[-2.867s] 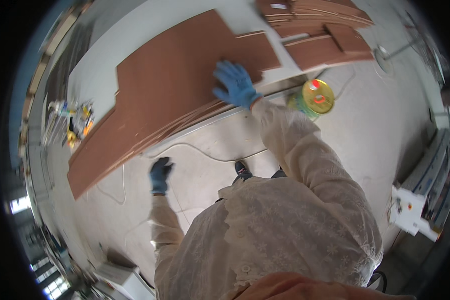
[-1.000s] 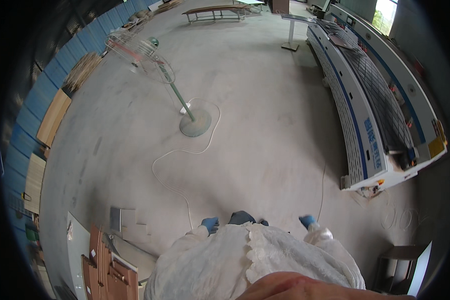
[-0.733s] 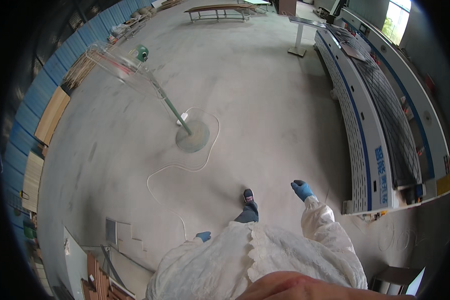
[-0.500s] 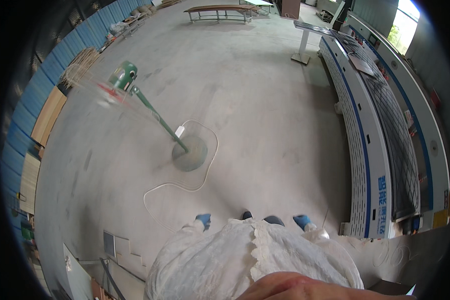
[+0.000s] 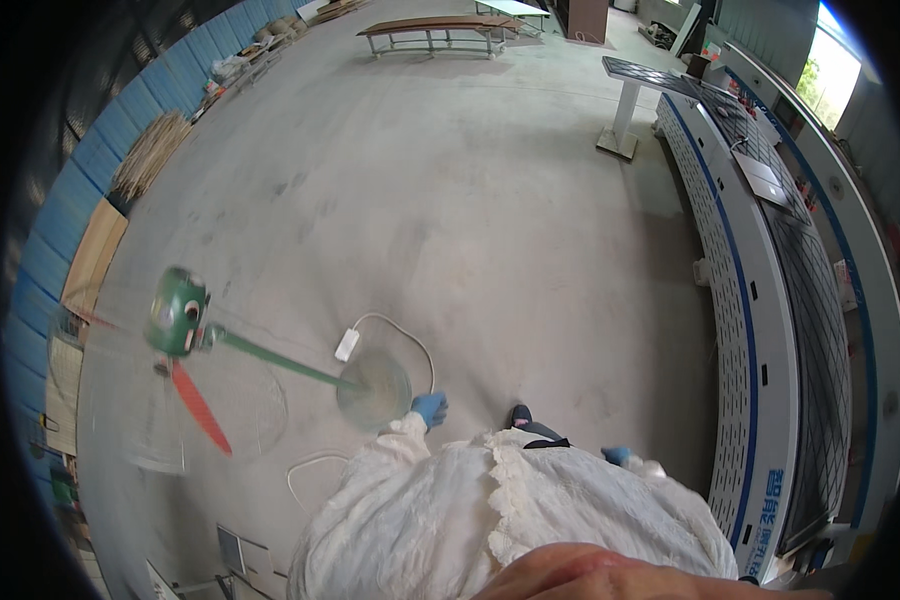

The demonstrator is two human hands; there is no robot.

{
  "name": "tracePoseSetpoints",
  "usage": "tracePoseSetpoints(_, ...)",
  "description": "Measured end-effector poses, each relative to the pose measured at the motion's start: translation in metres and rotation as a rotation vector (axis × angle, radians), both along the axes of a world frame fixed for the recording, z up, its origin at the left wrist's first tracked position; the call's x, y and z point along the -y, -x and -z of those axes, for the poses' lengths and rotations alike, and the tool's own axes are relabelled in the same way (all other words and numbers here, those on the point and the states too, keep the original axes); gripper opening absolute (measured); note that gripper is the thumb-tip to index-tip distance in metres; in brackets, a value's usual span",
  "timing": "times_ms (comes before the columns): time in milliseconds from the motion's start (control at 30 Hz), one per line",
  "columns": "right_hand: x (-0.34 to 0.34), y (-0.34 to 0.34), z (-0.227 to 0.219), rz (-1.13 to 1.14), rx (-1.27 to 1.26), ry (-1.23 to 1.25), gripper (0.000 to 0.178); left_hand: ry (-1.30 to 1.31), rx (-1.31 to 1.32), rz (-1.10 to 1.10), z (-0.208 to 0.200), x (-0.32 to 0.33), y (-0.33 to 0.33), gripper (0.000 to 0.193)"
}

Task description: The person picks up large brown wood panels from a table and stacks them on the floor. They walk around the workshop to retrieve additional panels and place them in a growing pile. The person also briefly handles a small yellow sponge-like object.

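Note:
My left hand, in a blue glove, hangs beside my body with its fingers partly spread and nothing visible in them. It is nearest to the round base of a green pedestal fan and overlaps its white cable in view; I see no grip on the cable. The fan has a red blade and a wire guard. My right hand, also blue-gloved, hangs at my right side, mostly hidden by the white sleeve, so its fingers cannot be made out. One dark shoe shows ahead of my body.
A long white and blue machine with a dark bed runs along the right. At the far end stands a low roller table with brown boards. Bundled sticks and wooden boards lean along the blue left wall. Grey concrete floor lies between.
The fan and the machine have come nearer in view as I moved forward. My left hand has swung forward and my right hand has drawn back. One foot has stepped ahead.

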State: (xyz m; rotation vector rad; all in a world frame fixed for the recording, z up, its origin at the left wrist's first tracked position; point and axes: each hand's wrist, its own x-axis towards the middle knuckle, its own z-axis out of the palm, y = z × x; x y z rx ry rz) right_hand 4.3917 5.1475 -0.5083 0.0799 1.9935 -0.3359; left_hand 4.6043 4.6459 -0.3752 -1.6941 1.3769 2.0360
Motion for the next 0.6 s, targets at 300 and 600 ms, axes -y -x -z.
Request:
tracePoseSetpoints(300, 0.415, 0.344, -0.165, -0.281, -0.537, 0.383, 0.051, -0.119, 0.025, -0.311, 0.044, 0.144, 0.042, 0.026)
tracePoseSetpoints(600, 0.578, 0.463, -0.073, -0.234, -0.366, 0.285, 0.042, -0.136, 0.211, -0.278, 0.063, 0.428, 0.224, 0.024)
